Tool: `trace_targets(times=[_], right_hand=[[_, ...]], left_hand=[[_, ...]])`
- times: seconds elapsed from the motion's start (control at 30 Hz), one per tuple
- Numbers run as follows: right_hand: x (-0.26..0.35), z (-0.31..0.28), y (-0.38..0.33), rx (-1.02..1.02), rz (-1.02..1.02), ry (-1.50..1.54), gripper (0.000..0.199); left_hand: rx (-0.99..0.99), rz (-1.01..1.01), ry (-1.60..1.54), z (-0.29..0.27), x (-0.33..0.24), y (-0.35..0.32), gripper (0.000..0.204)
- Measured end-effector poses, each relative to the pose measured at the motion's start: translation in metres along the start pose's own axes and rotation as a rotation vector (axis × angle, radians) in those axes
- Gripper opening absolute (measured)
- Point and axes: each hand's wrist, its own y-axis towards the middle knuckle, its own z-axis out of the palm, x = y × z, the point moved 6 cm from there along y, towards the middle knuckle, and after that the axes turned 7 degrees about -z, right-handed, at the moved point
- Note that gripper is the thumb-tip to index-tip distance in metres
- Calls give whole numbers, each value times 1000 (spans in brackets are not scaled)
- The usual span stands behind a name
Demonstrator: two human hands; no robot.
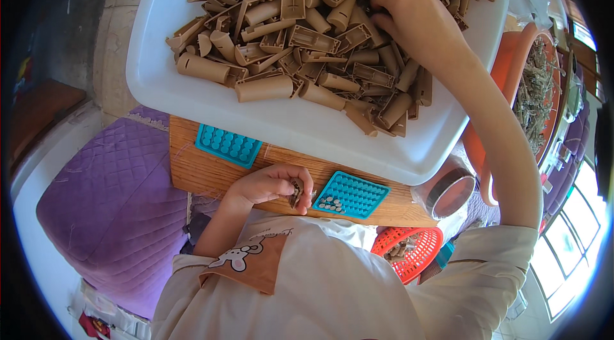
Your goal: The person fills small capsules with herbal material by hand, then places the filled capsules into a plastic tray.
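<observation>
A heap of brown plastic half-round shells [265, 87] fills much of a white tray [153, 84]. My right hand [416, 14] reaches into the far right part of the heap. Its fingers are bent down among the shells, and whatever they pinch is hidden. Nearer to me, my left hand [272, 185] is curled closed around several small brownish and silvery parts [296, 193]. Just right of it lies a teal moulded tray [361, 194] with small round silvery discs [330, 204] in one corner. Another teal moulded tray [228, 145] lies to its left, partly under the white tray.
Beneath the trays is a wooden tabletop [192, 164]. At its right end sits a roll of clear tape [451, 193]. A red basket [416, 257] holding small brown pieces stands below. An orange tub [505, 71] with dry plant matter is at right, a purple quilted cover [115, 205] at left.
</observation>
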Motion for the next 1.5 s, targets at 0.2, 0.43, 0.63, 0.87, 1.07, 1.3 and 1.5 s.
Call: trace_targets(times=[0.2,0.43,0.63,0.87,1.07,1.3,1.5], right_hand=[[1,15,-2,-43,3,-171,13],[-4,16,3,-11,-17,-302,14],[7,-7,-10,-63,-226,-239,17],[38,-74,-60,-347,-139,-164,25],[95,-110,-134,-524,-50,-101,26],[131,-27,-252,-363,423,98,24],[138,94,-331,-494,805,391,24]], left_hand=[[-19,-9,17,1,-2,-1,23],[-45,-32,45,2,-1,0,23],[-78,-17,10,-1,0,0,20],[-70,7,13,0,2,-1,19],[17,94,-19,-2,2,-1,18],[18,158,-32,-7,4,1,21],[44,211,-1,-6,-2,3,22]])
